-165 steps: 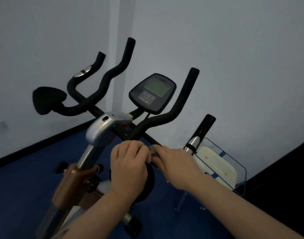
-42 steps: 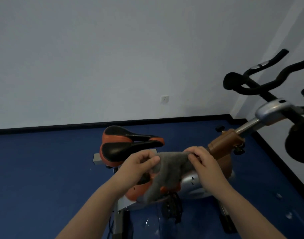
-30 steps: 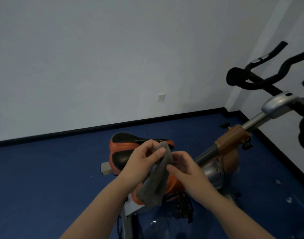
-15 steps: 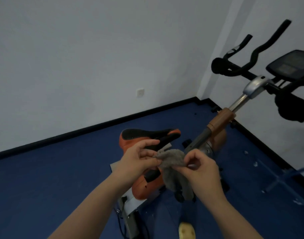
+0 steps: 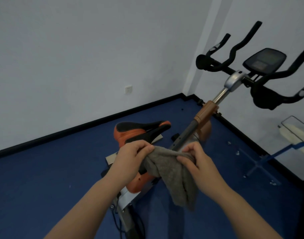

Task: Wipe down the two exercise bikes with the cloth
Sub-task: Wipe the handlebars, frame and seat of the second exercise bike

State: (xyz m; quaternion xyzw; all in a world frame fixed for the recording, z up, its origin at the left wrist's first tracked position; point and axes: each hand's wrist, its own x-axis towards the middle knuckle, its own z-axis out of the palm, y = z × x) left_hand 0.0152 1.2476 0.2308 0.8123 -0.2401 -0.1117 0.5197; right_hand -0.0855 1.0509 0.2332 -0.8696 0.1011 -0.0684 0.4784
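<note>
The cloth (image 5: 172,171) and both hands hide the bike (image 5: 205,116) frame below the saddle (image 5: 140,131). The right handlebar (image 5: 292,69) runs off the picture's right edge. The console (image 5: 264,60) screen is too dim to read. A white object (image 5: 292,135) right of the bike is cut off.

A dark blue carpeted floor (image 5: 44,178) is filling the lower part of the view, running back to pale walls, where a black skirting strip (image 5: 78,128) is edging it along the left wall and round the corner. An orange and silver exercise bike (image 5: 139,180) with a black and orange saddle is standing on the floor near the middle, its black handlebars rising toward the corner on the right. A blue metal-framed stand (image 5: 256,163) holding a cream padded piece is standing on the floor at the right, near the wall, beside the bike's front end. Small pale specks are lying scattered on the carpet between the bike and the stand.
</note>
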